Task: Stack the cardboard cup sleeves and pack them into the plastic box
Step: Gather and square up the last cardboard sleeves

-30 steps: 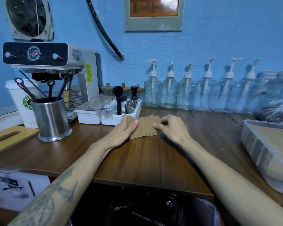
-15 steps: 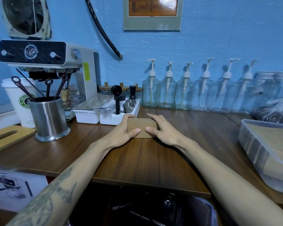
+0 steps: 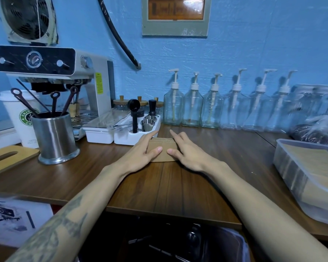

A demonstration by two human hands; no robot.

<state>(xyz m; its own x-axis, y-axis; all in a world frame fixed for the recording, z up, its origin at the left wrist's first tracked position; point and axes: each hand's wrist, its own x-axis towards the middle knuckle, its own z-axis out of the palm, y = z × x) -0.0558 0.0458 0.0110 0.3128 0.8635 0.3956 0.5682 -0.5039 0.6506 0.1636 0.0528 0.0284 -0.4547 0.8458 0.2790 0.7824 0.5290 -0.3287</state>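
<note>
Looking down from the head camera, a small stack of cardboard cup sleeves [image 3: 162, 149] lies flat on the wooden worktop [image 3: 170, 188], mid-depth. The left hand [image 3: 140, 155] and right hand [image 3: 187, 154] clasp its two ends, fingers curved round the far edge and thumbs resting on top, hiding both ends. Bare worktop runs from the stack to the near edge. At far right the plastic box [image 3: 292, 173], cut off by the frame, holds tan contents too blurred to identify.
</note>
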